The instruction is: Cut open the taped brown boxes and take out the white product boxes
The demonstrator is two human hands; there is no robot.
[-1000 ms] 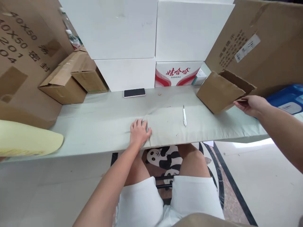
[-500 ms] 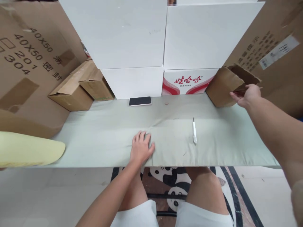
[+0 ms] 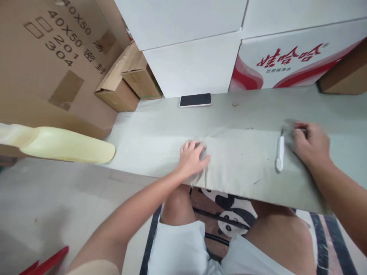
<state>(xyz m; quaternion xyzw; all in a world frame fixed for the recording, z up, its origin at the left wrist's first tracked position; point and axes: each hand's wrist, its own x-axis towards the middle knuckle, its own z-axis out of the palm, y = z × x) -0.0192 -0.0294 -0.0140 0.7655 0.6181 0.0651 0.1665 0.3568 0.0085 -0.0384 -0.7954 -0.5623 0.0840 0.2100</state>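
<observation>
My left hand [image 3: 192,159] rests on the pale green cloth [image 3: 223,126] near the table's front edge, its fingers slightly bent and spread, thumb apart. To the right, my right hand [image 3: 312,143] is low over the cloth with its fingers curled in; it is blurred by motion. Whatever its fingers may hold is too smeared to make out. Just left of it lies a slim white-handled tool [image 3: 280,153] with a thin dark metal tip pointing away from me. A phone [image 3: 195,100] with a dark screen lies in front of the white boxes.
White cartons [image 3: 195,65] line the back, one with a red print [image 3: 289,61]. Small brown boxes [image 3: 117,89] and a large carton [image 3: 65,110] stand left. A brown box [image 3: 348,74] is at the right. A pale yellow roll-like piece [image 3: 69,145] overhangs the front left edge.
My right hand has left the open brown box at the right and come down beside the white-handled tool, fingers now curled. The view has turned left. My left hand stays on the cloth.
</observation>
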